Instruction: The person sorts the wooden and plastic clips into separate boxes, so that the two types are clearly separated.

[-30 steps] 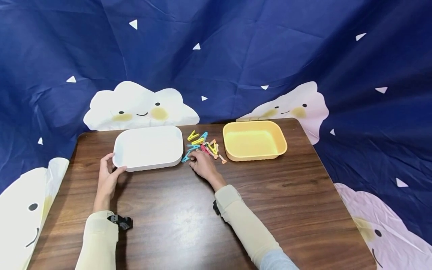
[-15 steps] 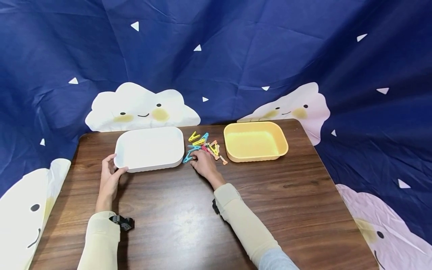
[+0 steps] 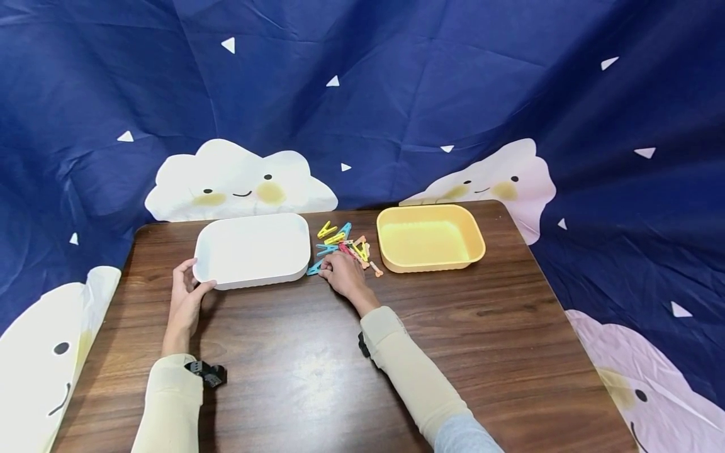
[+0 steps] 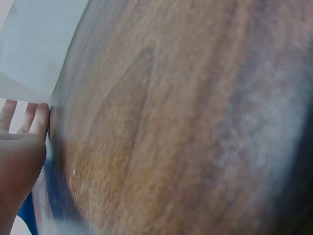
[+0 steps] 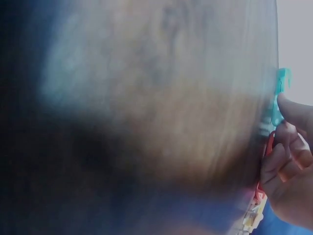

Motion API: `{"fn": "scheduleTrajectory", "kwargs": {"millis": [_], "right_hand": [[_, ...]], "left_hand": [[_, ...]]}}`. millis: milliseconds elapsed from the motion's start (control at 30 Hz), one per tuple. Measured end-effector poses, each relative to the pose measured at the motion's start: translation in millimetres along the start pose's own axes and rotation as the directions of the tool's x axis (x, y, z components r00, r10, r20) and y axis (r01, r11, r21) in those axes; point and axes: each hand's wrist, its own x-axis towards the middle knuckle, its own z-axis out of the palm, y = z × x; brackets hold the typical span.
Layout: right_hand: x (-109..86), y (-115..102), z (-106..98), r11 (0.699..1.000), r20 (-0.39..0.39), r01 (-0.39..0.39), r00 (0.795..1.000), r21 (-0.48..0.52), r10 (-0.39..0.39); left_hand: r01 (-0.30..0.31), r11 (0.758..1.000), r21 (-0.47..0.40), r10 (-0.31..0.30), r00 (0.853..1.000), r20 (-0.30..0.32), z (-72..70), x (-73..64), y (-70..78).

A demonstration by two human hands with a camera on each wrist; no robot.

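- Pegs [image 3: 335, 238] barely changed, bunched between white tray [image 3: 263, 281] and yellow tray [image 3: 425, 268]: no headway yet!
- Right hand [image 3: 345, 275] at blue peg [image 3: 314, 269] (pinching? can't tell).
- Left hand [image 3: 184, 305] still grips the white tray.

White tray [image 3: 252, 248] flat at the left, shallow, rounded corners, blue clip [image 3: 314, 268] slanting just off its near right corner, and there's the loose heap of clips [image 3: 334, 238], yellow, blue, red, peach, crisscrossed beside the tray.
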Motion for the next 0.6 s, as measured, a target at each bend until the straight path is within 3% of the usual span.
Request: {"fn": "scheduleTrajectory", "kwargs": {"millis": [400, 600], "right_hand": [[-1.4, 4.8, -5.7, 0.999, 0.072, 0.004, 0.997, 0.034, -0.006], [-3.9, 8.8, -8.7, 0.996, 0.063, 0.027, 0.997, 0.080, -0.032]], "left_hand": [[0.004, 1.000, 0.000, -0.004, 1.000, -0.006, -0.8, 2.6, -1.0], [0.015, 1.000, 0.013, -0.015, 1.000, -0.010, -0.8, 1.5, -1.1]]}}
